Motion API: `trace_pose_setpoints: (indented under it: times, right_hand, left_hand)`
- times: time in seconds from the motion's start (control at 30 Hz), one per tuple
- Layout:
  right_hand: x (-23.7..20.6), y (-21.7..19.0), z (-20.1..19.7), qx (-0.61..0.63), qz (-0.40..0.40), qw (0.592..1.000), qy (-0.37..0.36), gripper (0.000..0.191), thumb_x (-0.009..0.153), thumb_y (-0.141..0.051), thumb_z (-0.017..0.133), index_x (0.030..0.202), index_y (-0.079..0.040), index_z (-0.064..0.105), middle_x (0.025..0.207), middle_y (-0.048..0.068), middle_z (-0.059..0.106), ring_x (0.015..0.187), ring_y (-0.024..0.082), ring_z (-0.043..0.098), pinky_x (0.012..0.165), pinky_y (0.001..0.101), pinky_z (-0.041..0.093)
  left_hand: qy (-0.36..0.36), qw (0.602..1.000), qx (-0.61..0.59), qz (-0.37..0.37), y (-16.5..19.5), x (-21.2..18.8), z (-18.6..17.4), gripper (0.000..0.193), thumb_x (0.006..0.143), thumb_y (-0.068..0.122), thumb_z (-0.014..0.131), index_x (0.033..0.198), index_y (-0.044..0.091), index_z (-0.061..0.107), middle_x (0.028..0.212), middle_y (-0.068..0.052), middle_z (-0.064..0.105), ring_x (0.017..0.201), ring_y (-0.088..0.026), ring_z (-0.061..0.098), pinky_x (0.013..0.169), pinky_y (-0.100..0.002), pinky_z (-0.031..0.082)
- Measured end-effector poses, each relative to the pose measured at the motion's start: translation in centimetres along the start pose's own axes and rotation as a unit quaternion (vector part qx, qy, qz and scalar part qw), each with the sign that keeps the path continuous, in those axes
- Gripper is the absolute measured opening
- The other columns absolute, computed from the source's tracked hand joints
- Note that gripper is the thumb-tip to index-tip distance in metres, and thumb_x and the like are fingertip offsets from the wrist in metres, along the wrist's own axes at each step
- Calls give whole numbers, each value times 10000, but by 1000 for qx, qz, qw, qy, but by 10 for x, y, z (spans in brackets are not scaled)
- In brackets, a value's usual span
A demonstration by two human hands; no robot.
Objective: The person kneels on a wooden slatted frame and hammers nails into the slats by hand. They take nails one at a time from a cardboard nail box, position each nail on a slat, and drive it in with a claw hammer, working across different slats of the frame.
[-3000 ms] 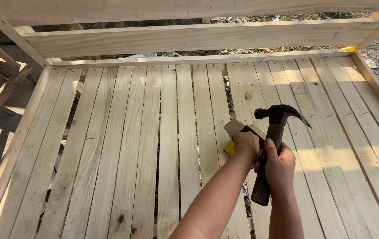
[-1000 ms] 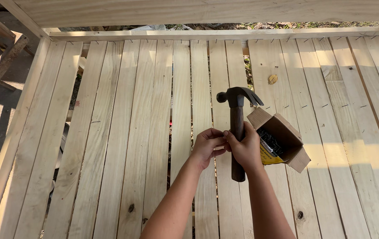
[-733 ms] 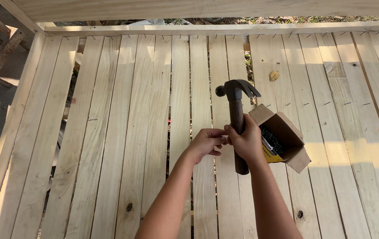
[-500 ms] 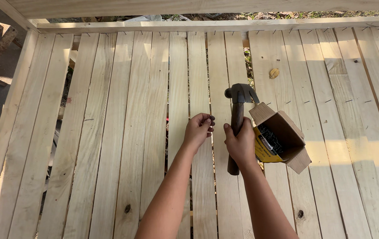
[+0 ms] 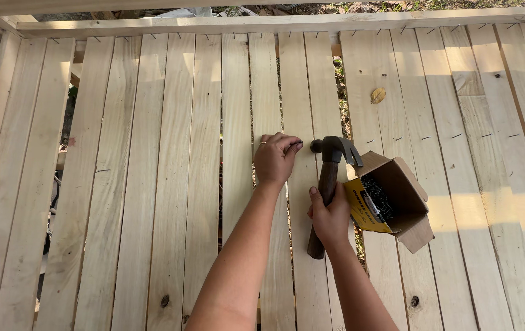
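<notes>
My left hand (image 5: 274,160) pinches a small dark nail (image 5: 297,144) against a pale wooden slat (image 5: 293,92) in the middle of a slatted platform. My right hand (image 5: 331,216) grips the wooden handle of a claw hammer (image 5: 330,165), whose dark head sits just right of the nail. An open cardboard box (image 5: 391,199) with nails inside lies on the slats directly to the right of the hammer.
The platform is made of many parallel light wood slats with gaps showing ground below. A wooden rail (image 5: 274,23) runs across the far end. A dry leaf (image 5: 377,95) lies on a slat beyond the box. Nail heads dot the slats.
My left hand moved away from the hammer handle and set a nail on the slat. The hammer head dropped lower, close beside the nail. The view shifted slightly.
</notes>
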State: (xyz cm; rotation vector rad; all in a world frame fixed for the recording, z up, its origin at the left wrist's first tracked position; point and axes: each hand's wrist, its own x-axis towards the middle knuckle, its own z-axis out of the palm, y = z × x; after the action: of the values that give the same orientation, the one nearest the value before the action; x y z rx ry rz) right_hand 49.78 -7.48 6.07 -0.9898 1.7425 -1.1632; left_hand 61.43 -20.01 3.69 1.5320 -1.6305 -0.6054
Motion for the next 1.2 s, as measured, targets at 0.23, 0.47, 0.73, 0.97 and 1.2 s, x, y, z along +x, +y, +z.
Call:
trace_pose_setpoints:
  times: [0.23,0.47,0.73,0.97,1.2]
  right_hand:
    - [1,1,-3,17,12,1000,0,213,962,-190,665,979,-33,522,635,31,568,482,122,559,462,291,455]
    - [1,1,-3,23,9,1000,-3,220,962,-193,666,998,-36,515,649,32,570,484,120,561,460,287,456]
    - [1,2,-3,15,10,1000,-1,218,964,-199,672,971,-43,519,650,35,580,489,117,569,468,283,462]
    - [1,1,-2,12,13,1000,1,227,967,-197,674,946,-43,508,656,30,574,488,119,562,461,284,455]
    - [1,0,-1,20,12,1000,3,203,954,-182,671,980,-50,519,666,29,569,483,115,560,457,284,454]
  left_hand:
    - [18,1000,24,6,-5,1,7,80,856,284,780,856,212,814,861,92,747,931,-168,642,732,-331,551]
    - [13,999,37,-1,-4,2,7,69,818,289,822,828,221,813,890,116,708,928,-159,637,720,-339,549]
    - [0,999,39,2,-2,5,6,81,801,303,823,815,222,820,862,109,709,923,-174,616,724,-333,536]
    - [-11,998,53,11,-1,5,5,66,808,302,828,816,236,827,775,87,696,883,-180,609,767,-337,537]
    - [-7,999,39,4,-1,3,4,62,808,265,824,819,207,806,843,91,726,929,-177,626,721,-347,537]
